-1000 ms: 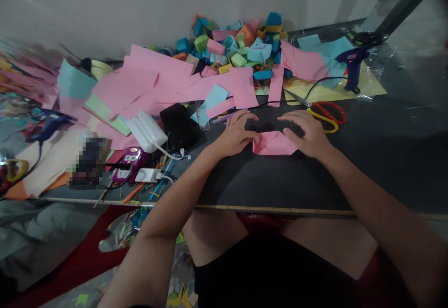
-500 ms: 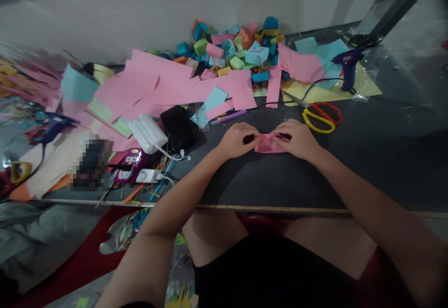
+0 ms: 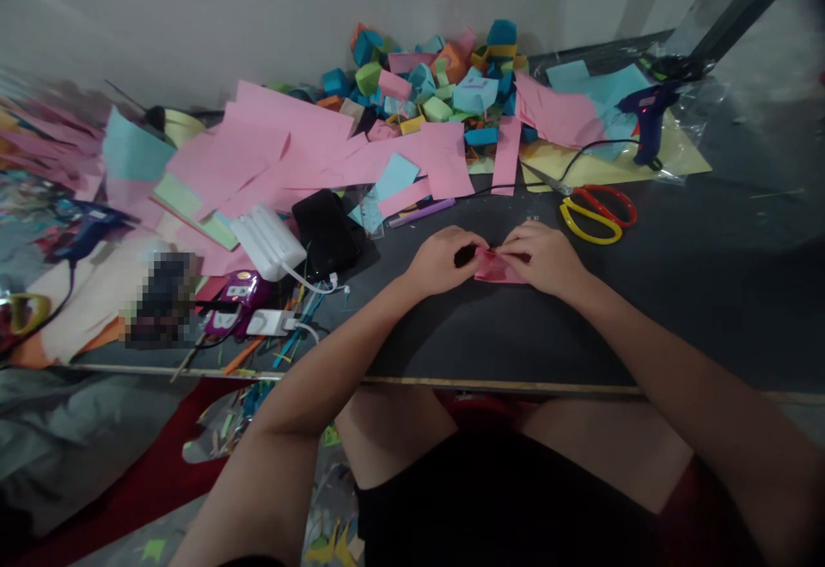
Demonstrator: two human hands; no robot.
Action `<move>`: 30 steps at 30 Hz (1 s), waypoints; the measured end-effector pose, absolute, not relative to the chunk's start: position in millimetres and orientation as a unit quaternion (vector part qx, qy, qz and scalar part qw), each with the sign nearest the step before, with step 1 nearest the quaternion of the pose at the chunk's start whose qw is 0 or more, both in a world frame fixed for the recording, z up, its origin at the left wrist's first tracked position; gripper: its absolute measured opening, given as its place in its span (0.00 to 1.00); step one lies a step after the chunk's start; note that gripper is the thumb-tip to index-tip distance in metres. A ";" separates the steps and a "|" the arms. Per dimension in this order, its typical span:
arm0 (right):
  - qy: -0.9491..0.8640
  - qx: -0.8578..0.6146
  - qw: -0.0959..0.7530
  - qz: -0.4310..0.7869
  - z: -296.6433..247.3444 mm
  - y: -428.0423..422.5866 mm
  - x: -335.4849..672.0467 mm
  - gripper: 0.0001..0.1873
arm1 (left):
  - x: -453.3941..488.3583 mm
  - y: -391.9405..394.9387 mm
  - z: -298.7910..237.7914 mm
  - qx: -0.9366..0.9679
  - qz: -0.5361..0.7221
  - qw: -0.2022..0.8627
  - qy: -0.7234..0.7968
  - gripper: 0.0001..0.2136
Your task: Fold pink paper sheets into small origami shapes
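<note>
A small piece of pink paper [image 3: 495,269] lies low over the dark tabletop in front of me, its upper edge pinched between both hands. My left hand [image 3: 447,262] grips its left end with thumb and forefinger. My right hand [image 3: 543,256] pinches the same edge further right, the fingertips of the two hands close together. Part of the paper is covered by the right fingers. Just beyond my right hand lie scissors [image 3: 596,213] with one red and one yellow handle. A purple pen [image 3: 422,213] rests beyond my left hand.
Pink paper sheets [image 3: 258,150] and a heap of folded coloured paper pieces [image 3: 425,86] line the back. A blue glue gun [image 3: 650,120] stands at the right, its cord crossing the table. Left are a black phone [image 3: 326,232], a white power strip [image 3: 267,242] and another glue gun [image 3: 90,228].
My right fingertips have moved left along the paper's upper edge, closer to my left fingertips. The view has shifted slightly.
</note>
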State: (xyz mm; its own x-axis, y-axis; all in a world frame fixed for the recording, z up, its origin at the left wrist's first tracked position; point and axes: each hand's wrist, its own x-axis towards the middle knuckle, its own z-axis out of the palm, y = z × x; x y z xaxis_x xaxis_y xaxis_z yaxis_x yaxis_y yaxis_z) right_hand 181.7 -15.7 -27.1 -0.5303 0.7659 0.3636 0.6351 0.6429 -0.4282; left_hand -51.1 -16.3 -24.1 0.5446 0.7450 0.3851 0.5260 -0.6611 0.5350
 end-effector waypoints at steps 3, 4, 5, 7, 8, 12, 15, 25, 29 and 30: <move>-0.859 -0.419 0.269 0.124 -27.4 -16.4 181.3 0.11 | -55.2 -12.6 -22.0 0.867 0.314 0.189 0.339 0.11; -0.858 -0.420 0.269 0.127 -27.5 -16.2 181.2 0.11 | -57.6 -10.6 -20.5 0.874 0.314 0.192 0.316 0.12; -0.858 -0.418 0.268 0.132 -27.7 -15.6 181.3 0.11 | -60.5 -8.2 -18.9 0.885 0.311 0.195 0.286 0.13; -0.861 -0.407 0.268 0.143 -28.0 -13.5 181.9 0.12 | -66.7 -3.7 -15.7 0.906 0.294 0.191 0.235 0.13; -0.862 -0.402 0.272 0.146 -27.8 -12.4 182.4 0.12 | -69.4 -1.8 -14.7 0.913 0.287 0.184 0.226 0.12; -0.848 -0.395 0.330 0.127 -20.2 -12.3 184.5 0.11 | -73.9 0.9 -15.7 0.922 0.263 0.152 0.238 0.07; -0.843 -0.386 0.362 0.096 -8.2 -20.6 183.0 0.12 | -71.3 0.3 -21.1 0.922 0.262 0.133 0.254 0.07; -0.884 -0.372 0.283 -0.013 -7.8 -34.7 170.5 0.09 | -59.7 -8.3 -29.7 0.909 0.280 0.015 0.308 0.10; -0.889 -0.363 0.278 -0.007 -8.4 -31.2 175.6 0.07 | -61.9 -7.2 -29.4 0.903 0.298 -0.008 0.309 0.14; -0.890 -0.361 0.277 -0.008 -7.8 -31.1 176.3 0.07 | -62.3 -6.9 -29.7 0.902 0.302 -0.011 0.307 0.13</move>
